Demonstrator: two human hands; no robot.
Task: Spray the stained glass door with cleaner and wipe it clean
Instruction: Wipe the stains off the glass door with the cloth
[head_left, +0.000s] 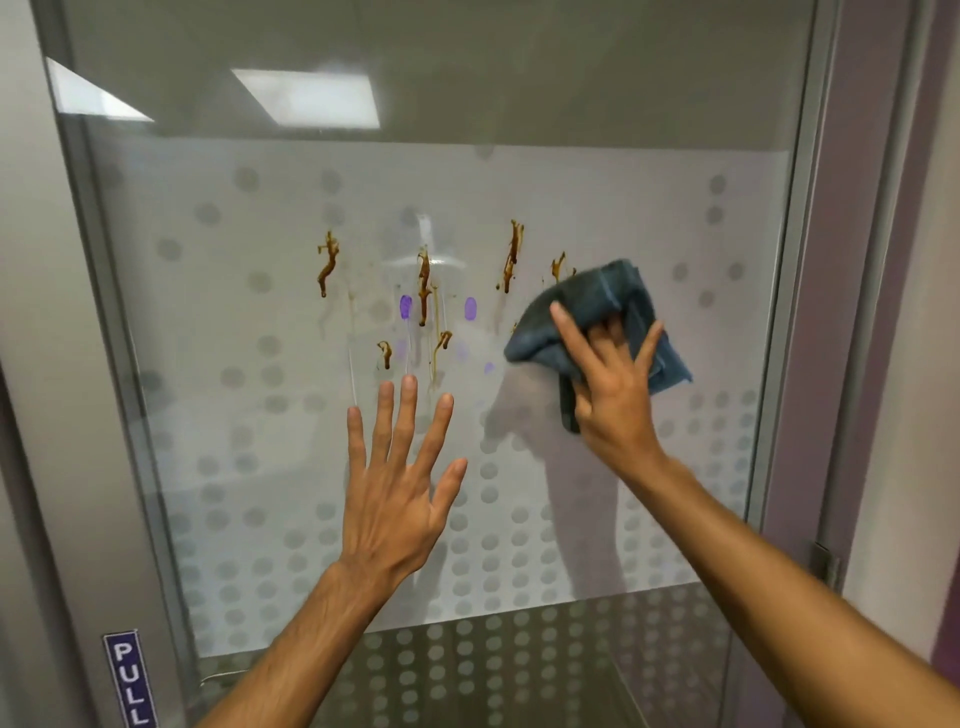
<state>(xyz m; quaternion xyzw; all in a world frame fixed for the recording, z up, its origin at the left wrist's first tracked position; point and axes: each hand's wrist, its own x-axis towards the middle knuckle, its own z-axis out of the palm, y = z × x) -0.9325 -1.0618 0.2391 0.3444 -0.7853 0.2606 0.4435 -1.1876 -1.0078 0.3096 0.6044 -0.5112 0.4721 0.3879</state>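
Note:
A glass door (249, 467) with a frosted, dotted film fills the view. Several brown drip stains (423, 283) run down its middle, with thin wet trails below them and small purple marks (405, 306) beside them. My right hand (613, 384) presses a crumpled blue-grey cloth (597, 306) against the glass at the right end of the stains, just below the rightmost one. My left hand (397, 478) is flat on the glass with fingers spread, under the central stains, holding nothing. No spray bottle is in view.
A grey metal frame (109, 364) borders the door on the left, with a blue PULL label (130, 678) low down. On the right run the frame's other post (795, 312) and a purple wall (883, 312) with a hinge (826, 564).

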